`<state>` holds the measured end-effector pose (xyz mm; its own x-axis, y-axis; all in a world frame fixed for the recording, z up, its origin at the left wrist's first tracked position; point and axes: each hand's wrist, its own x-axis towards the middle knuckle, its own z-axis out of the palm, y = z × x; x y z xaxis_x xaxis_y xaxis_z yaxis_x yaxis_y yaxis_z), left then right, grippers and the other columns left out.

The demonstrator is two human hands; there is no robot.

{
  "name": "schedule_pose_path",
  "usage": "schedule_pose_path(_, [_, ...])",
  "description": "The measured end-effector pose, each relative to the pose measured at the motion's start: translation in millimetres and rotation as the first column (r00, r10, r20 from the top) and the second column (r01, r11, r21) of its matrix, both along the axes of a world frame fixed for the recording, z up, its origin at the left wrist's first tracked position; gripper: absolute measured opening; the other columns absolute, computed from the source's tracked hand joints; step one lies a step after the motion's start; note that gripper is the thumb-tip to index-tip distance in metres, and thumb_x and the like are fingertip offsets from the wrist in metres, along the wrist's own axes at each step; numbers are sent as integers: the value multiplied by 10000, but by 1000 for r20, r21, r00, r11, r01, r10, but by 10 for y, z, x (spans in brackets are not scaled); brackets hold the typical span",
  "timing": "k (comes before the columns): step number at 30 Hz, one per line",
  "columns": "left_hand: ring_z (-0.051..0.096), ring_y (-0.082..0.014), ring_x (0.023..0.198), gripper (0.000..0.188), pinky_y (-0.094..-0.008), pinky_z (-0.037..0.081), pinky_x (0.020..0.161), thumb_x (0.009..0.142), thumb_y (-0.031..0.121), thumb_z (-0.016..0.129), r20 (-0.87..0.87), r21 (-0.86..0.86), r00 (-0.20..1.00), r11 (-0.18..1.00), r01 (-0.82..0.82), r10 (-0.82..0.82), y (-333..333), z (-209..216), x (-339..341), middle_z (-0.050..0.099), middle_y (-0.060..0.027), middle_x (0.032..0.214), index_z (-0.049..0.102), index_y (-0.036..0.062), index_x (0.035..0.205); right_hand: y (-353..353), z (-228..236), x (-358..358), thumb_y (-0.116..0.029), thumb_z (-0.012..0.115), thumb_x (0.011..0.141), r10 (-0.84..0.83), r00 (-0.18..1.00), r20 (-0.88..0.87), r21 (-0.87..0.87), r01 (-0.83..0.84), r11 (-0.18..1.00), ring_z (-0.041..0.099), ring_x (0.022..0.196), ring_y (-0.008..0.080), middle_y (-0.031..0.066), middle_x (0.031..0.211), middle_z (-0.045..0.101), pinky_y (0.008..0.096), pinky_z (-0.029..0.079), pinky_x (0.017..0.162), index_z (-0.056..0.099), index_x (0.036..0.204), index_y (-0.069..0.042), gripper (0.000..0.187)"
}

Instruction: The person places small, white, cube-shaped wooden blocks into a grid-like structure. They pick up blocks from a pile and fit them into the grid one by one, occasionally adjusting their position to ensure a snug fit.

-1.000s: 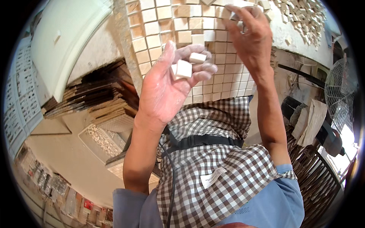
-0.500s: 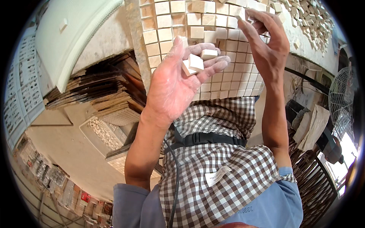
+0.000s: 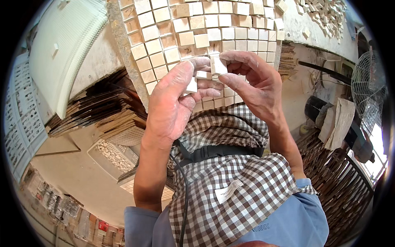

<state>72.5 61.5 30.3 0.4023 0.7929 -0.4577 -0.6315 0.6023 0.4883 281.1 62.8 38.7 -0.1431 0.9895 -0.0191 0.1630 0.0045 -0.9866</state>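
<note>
My left hand (image 3: 166,105), palm up with curled fingers, holds small white square mosaic tiles (image 3: 203,75); one of them lies partly behind the thumb. Close against its fingertips, my right hand (image 3: 259,84) pinches a white stone tile (image 3: 219,66) between thumb and forefinger. Both hands are over a gridded tray (image 3: 133,26) filled with rows of cream and beige tiles. Toward the far side some tiles stand proud or sit loose on others, and a few cells show a bare brownish bottom. My hands hide part of the nearer rows.
Loose tiles (image 3: 323,18) are heaped on the pale surface at the far right. White mesh sheets (image 3: 72,45) lie at the left, above stacked dark boards (image 3: 94,105). A tub of tile pieces (image 3: 113,154) stands lower left. A wire-caged fan (image 3: 368,82) is at the right.
My right hand has come from the far right of the tray down to my left hand and now pinches a tile there. My left fingers have curled in more. The whole view has shifted slightly.
</note>
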Motion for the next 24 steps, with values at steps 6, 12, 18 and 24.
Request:
schedule_pose_path(6, [716,-245,951,471,-351,598,809,1145,280,508,-117,-17,992,999,51,-53,-13,113,53,688,-187,1249,544,-73,1455,-97,-27,-31,-63,765,972,-50,994,-97,-71,43,997,724,939,126,74,1011,755,282,588,841,700,1262,37,314])
schedule_pose_path(12, [714,-179,788,413,-261,556,636,1133,270,566,-139,-32,981,991,129,-132,-30,99,35,738,-147,1098,611,-36,1406,-74,31,49,-232,671,1080,-131,971,-201,-384,44,922,652,779,85,42,845,722,246,521,705,738,1156,30,281])
schedule_pose_path(18, [666,-120,637,315,-203,480,507,1073,213,682,-289,-87,948,989,116,-137,-76,111,102,761,-131,977,682,-41,1260,-70,15,55,-294,658,1094,-127,969,-212,-479,10,878,606,652,70,22,748,678,233,461,578,739,952,5,340])
schedule_pose_path(24, [613,-64,616,230,-190,409,489,1033,186,745,-358,-107,925,989,98,-130,-104,67,58,725,-55,878,742,-31,1113,-105,-15,-7,-248,660,1098,-110,981,-157,-496,18,868,611,651,99,30,790,653,251,476,573,744,1040,20,287])
